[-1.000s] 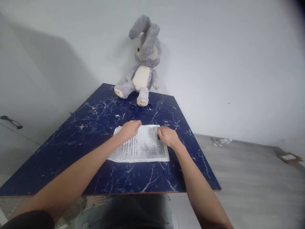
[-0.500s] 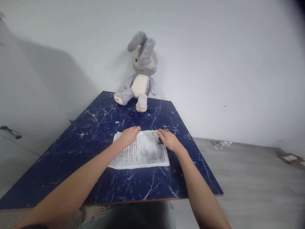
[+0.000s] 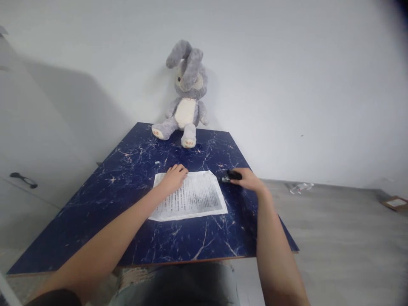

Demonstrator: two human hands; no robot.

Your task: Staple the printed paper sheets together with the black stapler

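Printed paper sheets lie on the dark blue marbled table. My left hand rests on their top edge, its fingers slightly bent and spread, holding nothing. Right of the sheets, my right hand has its fingers closed round a small black object, which looks like a stapler. Its far end points left, just off the paper's upper right corner. The tips of my right fingers are partly hidden.
A grey plush rabbit sits at the table's back edge against the wall. A small white piece lies beyond the paper. On the floor to the right are a clear plastic item and a brown box.
My right hand has left the paper's upper right corner, moved right and taken hold of the black object, which is now off the sheets. My left hand stays at the top edge.
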